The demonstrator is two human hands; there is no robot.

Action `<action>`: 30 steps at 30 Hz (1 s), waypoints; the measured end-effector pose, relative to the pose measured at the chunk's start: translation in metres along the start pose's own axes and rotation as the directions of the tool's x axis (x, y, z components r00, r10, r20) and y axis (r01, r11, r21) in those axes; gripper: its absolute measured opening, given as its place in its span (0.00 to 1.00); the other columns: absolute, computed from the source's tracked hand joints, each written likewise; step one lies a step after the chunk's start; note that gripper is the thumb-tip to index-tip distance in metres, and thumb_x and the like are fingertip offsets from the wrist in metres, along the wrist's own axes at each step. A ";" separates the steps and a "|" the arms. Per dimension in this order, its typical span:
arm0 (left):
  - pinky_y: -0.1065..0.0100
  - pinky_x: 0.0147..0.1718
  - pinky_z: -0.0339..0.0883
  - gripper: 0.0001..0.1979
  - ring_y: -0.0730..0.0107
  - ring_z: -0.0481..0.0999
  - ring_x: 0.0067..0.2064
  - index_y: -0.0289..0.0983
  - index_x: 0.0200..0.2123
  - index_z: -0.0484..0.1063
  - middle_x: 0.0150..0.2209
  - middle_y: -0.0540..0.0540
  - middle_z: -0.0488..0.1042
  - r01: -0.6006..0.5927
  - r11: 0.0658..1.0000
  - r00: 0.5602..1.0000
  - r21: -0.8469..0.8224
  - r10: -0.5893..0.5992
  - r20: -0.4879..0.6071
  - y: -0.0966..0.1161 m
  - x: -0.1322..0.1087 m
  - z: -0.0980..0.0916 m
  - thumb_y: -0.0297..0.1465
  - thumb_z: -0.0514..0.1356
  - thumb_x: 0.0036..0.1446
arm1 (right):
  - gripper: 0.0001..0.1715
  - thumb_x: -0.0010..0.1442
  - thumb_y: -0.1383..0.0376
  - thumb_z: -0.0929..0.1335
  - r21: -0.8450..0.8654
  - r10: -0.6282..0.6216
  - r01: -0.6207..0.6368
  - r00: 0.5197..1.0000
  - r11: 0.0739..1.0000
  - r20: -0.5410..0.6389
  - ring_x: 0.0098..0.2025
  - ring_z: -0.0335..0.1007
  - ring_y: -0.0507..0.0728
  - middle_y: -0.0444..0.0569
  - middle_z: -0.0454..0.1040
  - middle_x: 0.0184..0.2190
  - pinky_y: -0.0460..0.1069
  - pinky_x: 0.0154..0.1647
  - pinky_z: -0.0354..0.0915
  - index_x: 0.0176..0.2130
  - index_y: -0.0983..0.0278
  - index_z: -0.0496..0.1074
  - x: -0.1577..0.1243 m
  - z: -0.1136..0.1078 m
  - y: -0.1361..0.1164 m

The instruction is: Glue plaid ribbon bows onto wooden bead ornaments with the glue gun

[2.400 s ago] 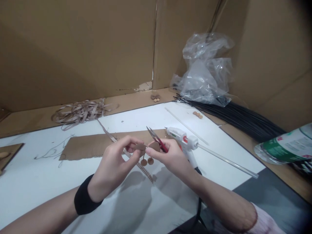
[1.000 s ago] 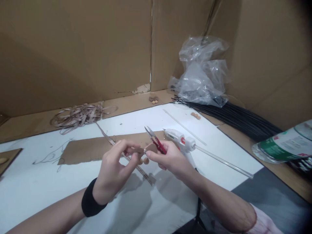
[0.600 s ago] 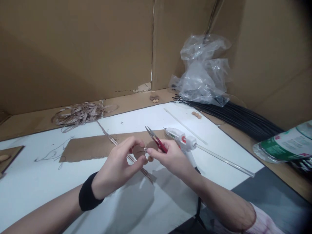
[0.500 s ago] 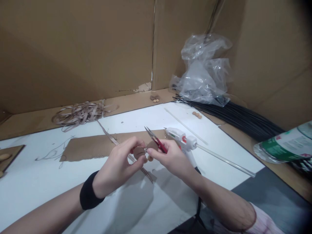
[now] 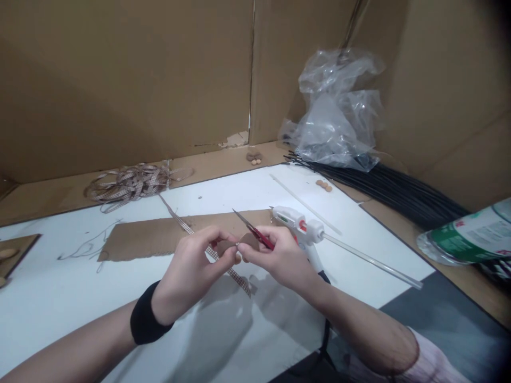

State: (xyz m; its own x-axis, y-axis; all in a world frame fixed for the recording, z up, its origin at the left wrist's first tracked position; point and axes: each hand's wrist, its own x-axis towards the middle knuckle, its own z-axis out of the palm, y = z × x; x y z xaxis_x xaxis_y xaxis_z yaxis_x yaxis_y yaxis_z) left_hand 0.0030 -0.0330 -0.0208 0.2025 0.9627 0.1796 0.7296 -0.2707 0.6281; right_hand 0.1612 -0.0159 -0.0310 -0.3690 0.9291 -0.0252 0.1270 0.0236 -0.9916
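Observation:
Both hands meet over the white board. My left hand (image 5: 199, 260) pinches the left side of a small brown bow-shaped piece (image 5: 226, 246) between thumb and fingers. My right hand (image 5: 281, 258) pinches its other side with the thumb. In that same right hand lie red-handled scissors (image 5: 261, 236), their pointed blades slightly apart and aimed up and left. A round wooden bead peeks out under the bow-shaped piece, mostly behind the fingertips. Checked ribbon (image 5: 239, 282) runs beneath my left hand across a cardboard strip (image 5: 136, 242).
Right of my hands lies a white glue gun (image 5: 289, 219) with a long glue stick (image 5: 371, 260) in it. Tangled ribbon (image 5: 133, 183) is at the back left. Black rods (image 5: 379, 186), a plastic bag (image 5: 335, 117) and a green-labelled bottle (image 5: 463, 236) line the right side.
The fingers have closed in around the middle of the bow-shaped piece, hiding more of it and its beads. The scissors have turned slightly, tips further left. Both hands remain nearly in place.

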 end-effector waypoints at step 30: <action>0.72 0.28 0.64 0.08 0.72 0.73 0.27 0.37 0.28 0.71 0.23 0.51 0.75 0.185 0.952 0.983 -0.244 -0.176 0.061 -0.002 0.001 0.004 0.35 0.57 0.52 | 0.11 0.51 0.64 0.67 0.177 0.129 -0.142 0.988 0.974 0.082 0.18 0.58 0.45 0.37 0.61 0.15 0.41 0.18 0.52 0.22 0.65 0.63 0.004 -0.006 0.008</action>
State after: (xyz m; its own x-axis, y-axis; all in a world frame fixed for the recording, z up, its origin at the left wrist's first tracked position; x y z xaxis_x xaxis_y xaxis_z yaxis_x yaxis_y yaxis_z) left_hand 0.0045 -0.0319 -0.0253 0.1105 0.9937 0.0200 0.5725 -0.0801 0.8160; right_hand 0.1664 -0.0093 -0.0380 -0.4238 0.8910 -0.1629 0.0129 -0.1739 -0.9847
